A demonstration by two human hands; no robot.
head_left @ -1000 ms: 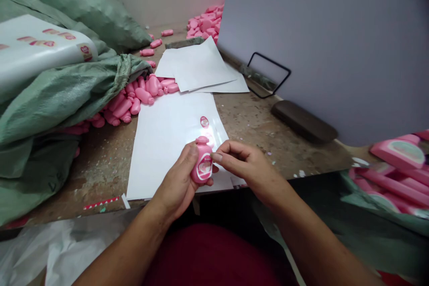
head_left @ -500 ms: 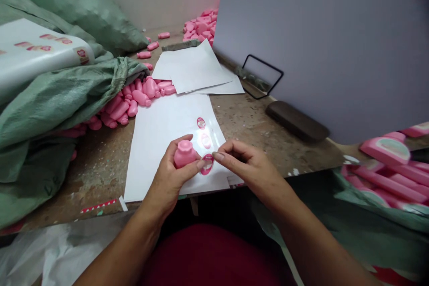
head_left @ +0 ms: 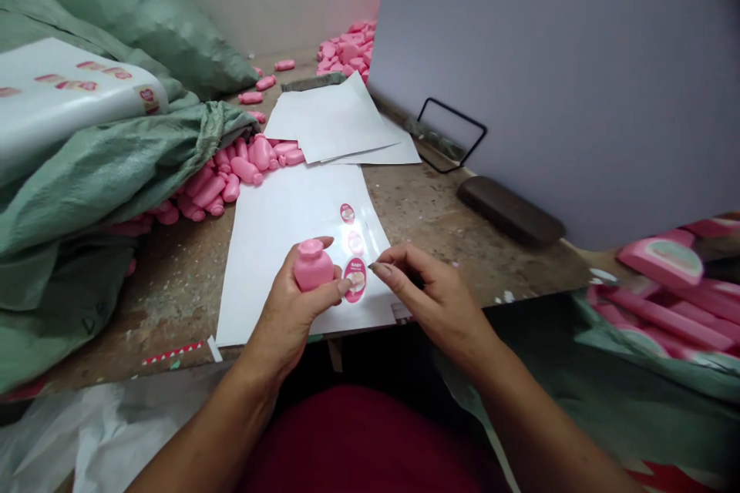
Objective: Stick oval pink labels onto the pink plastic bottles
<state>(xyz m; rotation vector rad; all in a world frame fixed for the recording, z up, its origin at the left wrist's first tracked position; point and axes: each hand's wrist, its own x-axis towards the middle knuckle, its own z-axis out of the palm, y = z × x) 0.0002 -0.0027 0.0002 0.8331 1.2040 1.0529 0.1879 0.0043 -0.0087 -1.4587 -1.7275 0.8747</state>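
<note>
My left hand (head_left: 289,300) is wrapped round a small pink plastic bottle (head_left: 313,268), its neck tilted up toward me. The left thumb reaches over the lower part of an oval pink-and-white label (head_left: 356,271) printed "BABY". Whether that label lies on the sheet or is lifted off it, I cannot tell. Just right of it, my right hand (head_left: 431,289) has thumb and index tips pinched together; anything between them is too small to make out. Under both hands lies a white label sheet (head_left: 271,246), where two smaller oval labels (head_left: 348,213) show farther up.
Many pink bottles (head_left: 208,189) spill from a green sack (head_left: 98,162) on the left. Loose white sheets (head_left: 341,119) lie farther back, near another pink heap (head_left: 347,50). A grey panel (head_left: 549,77) and a dark oblong object (head_left: 509,209) stand right. More pink pieces (head_left: 664,300) fill a sack.
The oval label at my left thumb has turned to face me more, its print now readable. My right fingertips have drawn slightly right, away from it. The bottle has shifted a little left.
</note>
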